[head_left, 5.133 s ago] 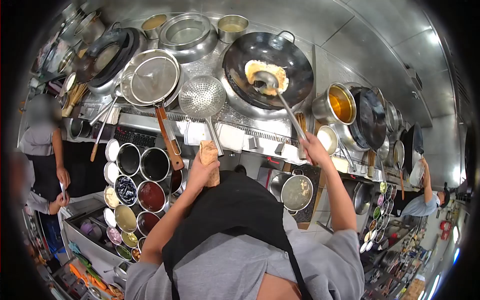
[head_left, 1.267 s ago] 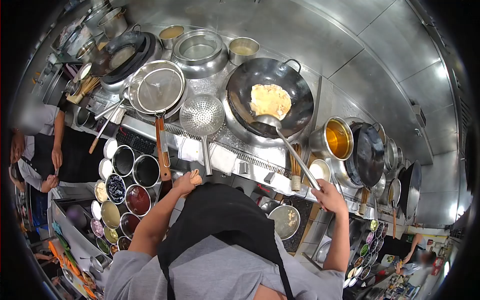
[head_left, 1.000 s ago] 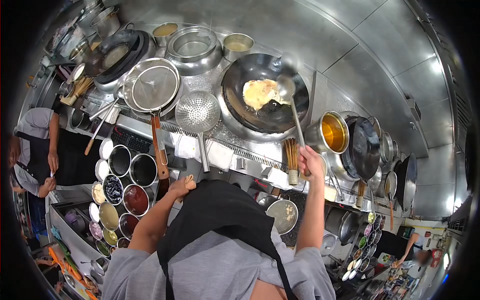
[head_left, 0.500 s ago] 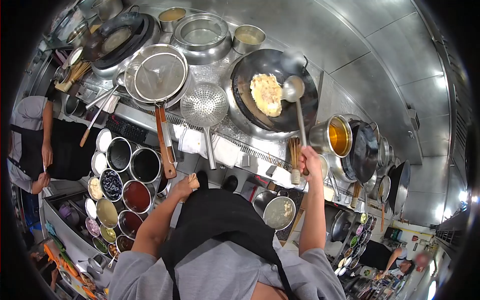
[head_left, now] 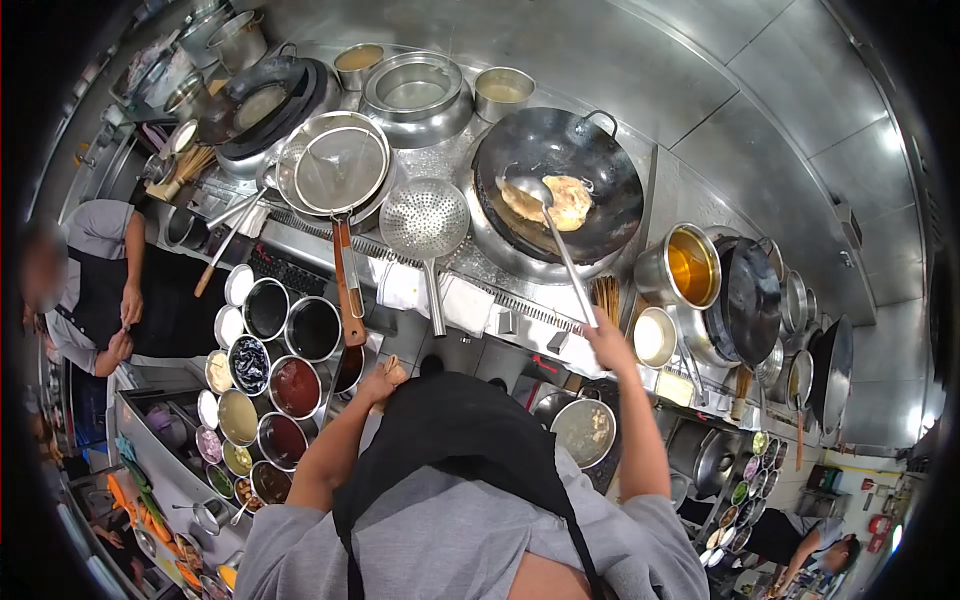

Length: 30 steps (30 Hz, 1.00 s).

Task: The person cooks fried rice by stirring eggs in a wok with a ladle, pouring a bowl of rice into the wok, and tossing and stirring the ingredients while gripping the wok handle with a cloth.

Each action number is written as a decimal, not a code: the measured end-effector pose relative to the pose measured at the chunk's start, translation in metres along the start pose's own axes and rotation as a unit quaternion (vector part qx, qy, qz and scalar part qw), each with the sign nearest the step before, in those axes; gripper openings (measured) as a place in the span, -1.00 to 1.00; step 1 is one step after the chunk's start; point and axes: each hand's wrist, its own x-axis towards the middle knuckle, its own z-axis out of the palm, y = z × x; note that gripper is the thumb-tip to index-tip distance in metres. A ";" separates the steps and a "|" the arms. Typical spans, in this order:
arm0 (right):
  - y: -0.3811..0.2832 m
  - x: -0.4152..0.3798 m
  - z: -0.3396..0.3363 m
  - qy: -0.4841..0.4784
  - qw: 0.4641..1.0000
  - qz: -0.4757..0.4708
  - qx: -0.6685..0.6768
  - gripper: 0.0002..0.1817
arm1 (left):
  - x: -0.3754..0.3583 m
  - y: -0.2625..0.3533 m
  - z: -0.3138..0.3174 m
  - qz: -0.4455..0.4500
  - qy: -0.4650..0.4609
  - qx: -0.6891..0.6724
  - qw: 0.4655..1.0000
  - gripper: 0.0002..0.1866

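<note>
My right hand [head_left: 610, 346] is closed round the handle of a long metal ladle [head_left: 572, 262]. The ladle's bowl rests against the left part of a golden-brown, omelette-like piece of food [head_left: 568, 205]. That food lies in a black wok [head_left: 617, 175] on the burner, and the bowl covers some of it. Down by my apron, my left hand [head_left: 377, 384] is closed on a small tan thing [head_left: 396, 371] whose kind I cannot make out. A bundled bamboo brush [head_left: 606, 294] stands just above my right hand.
Left of the wok lie a perforated skimmer [head_left: 425, 220] and a wire strainer [head_left: 342, 170]. A pot of amber oil [head_left: 690, 265] stands at right. Sauce containers [head_left: 296, 387] fill the left side. A co-worker [head_left: 95, 290] stands far left. Near my right arm sits a strainer bowl [head_left: 584, 433].
The ladle's bowl has swung from the food's right side to its left. The food has shifted and now shows a browner, less pale surface. The wok appears tilted differently. My left hand keeps its grip.
</note>
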 end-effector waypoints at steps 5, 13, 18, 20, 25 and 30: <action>-0.047 -0.057 -0.081 0.018 0.997 0.001 -0.069 -0.54 | -0.023 -0.010 -0.008 0.004 0.024 0.018 1.000 -0.31; -0.039 -0.072 -0.104 -0.052 0.996 0.038 -0.057 -0.48 | -0.028 -0.013 -0.014 0.005 0.040 -0.057 0.998 -0.35; -0.037 -0.031 -0.059 0.083 0.990 0.017 -0.114 -0.55 | -0.006 0.009 -0.010 0.025 0.042 -0.013 0.999 -0.34; -0.078 -0.066 -0.094 0.053 0.989 0.052 -0.130 -0.53 | -0.012 0.032 -0.014 0.035 0.054 -0.015 0.998 -0.33; -0.060 -0.095 -0.125 -0.007 0.995 0.040 -0.096 -0.55 | -0.023 0.068 -0.002 0.059 0.061 -0.061 0.995 -0.32; 0.027 -0.001 -0.083 0.072 0.997 -0.021 0.015 -0.65 | -0.017 0.068 0.031 0.062 0.037 -0.016 0.997 -0.31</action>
